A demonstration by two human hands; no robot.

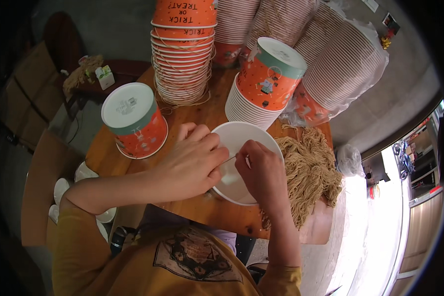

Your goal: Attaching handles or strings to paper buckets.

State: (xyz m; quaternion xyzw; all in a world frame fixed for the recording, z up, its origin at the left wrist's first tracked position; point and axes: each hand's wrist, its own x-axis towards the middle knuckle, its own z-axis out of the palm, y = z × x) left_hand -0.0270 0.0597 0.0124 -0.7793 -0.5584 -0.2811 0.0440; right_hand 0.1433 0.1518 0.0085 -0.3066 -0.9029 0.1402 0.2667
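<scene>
A white-lined paper bucket (246, 132) stands in front of me with its open mouth up. Over that mouth my left hand (196, 157) is closed, its fingers curled at the left rim. My right hand (261, 170) pinches inside the right part of the mouth. A thin piece of twine (229, 160) stretches between the fingertips of both hands. Beside my right hand lies a loose heap of tan twine strands (308, 170). The bucket's outer wall is mostly hidden.
An upside-down orange bucket (142, 134) sits left on the wooden table (192, 116). Behind rise a tall stack of orange buckets with twine handles (182, 61), a white-and-orange stack (269, 81) and plastic-wrapped stacks (345, 64). A crumpled clear bag (350, 160) lies right.
</scene>
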